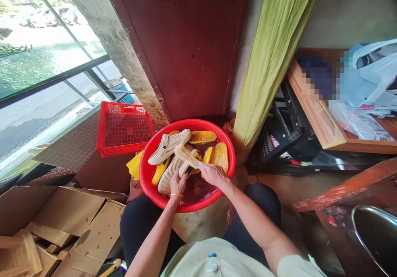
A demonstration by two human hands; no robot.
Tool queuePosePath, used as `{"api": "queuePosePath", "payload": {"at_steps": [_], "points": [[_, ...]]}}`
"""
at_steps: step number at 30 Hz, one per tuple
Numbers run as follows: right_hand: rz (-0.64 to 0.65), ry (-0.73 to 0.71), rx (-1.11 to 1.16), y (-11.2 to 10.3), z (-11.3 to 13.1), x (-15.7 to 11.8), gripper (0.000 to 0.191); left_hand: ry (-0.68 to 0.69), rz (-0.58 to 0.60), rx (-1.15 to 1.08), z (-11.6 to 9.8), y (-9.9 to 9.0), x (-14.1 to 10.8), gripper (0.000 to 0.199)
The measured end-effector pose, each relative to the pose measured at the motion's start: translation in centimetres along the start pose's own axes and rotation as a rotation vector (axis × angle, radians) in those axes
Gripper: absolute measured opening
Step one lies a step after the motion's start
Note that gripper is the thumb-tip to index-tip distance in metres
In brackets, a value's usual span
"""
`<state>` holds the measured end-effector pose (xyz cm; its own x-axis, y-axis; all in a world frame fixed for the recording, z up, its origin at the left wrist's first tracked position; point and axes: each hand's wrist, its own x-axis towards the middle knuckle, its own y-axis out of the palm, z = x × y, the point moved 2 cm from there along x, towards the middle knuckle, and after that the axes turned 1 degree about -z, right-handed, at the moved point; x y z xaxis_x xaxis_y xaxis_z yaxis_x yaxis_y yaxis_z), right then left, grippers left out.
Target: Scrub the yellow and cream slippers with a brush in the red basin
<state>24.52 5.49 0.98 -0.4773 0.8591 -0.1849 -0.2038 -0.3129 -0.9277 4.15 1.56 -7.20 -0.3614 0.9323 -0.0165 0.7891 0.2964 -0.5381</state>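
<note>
A red basin [145, 186] of dark, slightly foamy water stands between my knees, filled with several yellow and cream slippers. My left hand [178, 184] is closed on a yellow slipper [185, 169] with a dark and white strap, low in the basin. In my right hand [214, 174] is a brush [189, 157] with pale bristles, partly smeared by motion, its head over that slipper. A cream clog [170, 146] lies across the pile at the left. Yellow slippers [221, 156] lie against the right side, and another yellow sole [203, 136] rests at the back.
A red plastic crate [125, 130] stands left of the basin, near flattened cardboard [89, 223] and wood pieces. Behind is a dark red door [186, 53]. A yellow-green curtain [266, 61] hangs at the right, beside a wooden drawer [328, 124] holding bags.
</note>
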Motion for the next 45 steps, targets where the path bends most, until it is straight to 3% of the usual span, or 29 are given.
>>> {"api": "queuePosePath", "payload": {"at_steps": [3,6,10,14,17,19,21,24,29,34,37,39,41,45], "points": [[-0.144,0.016,0.085,-1.0,-1.4,0.2,0.054,0.019,-0.028,-0.173,-1.3,-0.1,-0.4,0.051],[-0.252,0.028,0.166,-1.5,-2.4,0.1,0.052,0.122,-0.047,-0.218,-3.4,-1.0,-0.4,0.053],[-0.301,0.046,0.250,-1.7,-3.0,0.1,0.051,0.392,-0.083,0.040,-5.8,-3.0,0.7,0.046],[-0.240,0.021,0.230,-0.8,-2.2,0.1,0.051,0.523,-0.046,0.293,-5.4,-3.6,1.5,0.045],[-0.131,0.044,0.183,0.1,-1.2,-0.1,0.053,0.474,-0.103,0.315,-3.7,-3.3,1.4,0.057],[-0.088,0.066,0.162,0.0,-0.9,-0.5,0.053,0.382,-0.140,0.262,-2.6,-3.2,1.2,0.077],[-0.054,0.051,0.141,-0.7,-0.9,-1.0,0.052,0.260,-0.114,0.187,-1.5,-3.0,1.0,0.094],[0.036,0.048,0.064,-2.3,-1.3,-2.1,0.051,0.142,-0.008,0.019,-0.3,-2.6,0.5,0.105],[0.130,0.016,-0.058,-3.3,-0.5,-3.7,0.049,0.129,0.043,-0.134,0.7,-1.7,-0.4,0.110],[0.098,-0.138,-0.141,-1.1,2.9,-4.8,0.051,0.188,0.015,-0.071,0.6,-1.4,-0.8,0.112],[0.087,-0.189,-0.134,-0.1,3.4,-4.7,0.052,0.225,-0.020,-0.030,0.3,-1.7,-0.9,0.108],[0.088,-0.140,-0.116,0.0,2.3,-3.8,0.050,0.194,-0.030,-0.005,0.3,-1.8,-0.9,0.110],[0.069,-0.001,-0.101,-0.4,0.4,-2.4,0.048,0.180,-0.025,0.010,0.3,-1.8,-0.9,0.107],[0.018,0.227,-0.095,-1.3,-2.8,-0.4,0.049,0.210,-0.014,0.015,0.2,-1.8,-0.9,0.091]]}}
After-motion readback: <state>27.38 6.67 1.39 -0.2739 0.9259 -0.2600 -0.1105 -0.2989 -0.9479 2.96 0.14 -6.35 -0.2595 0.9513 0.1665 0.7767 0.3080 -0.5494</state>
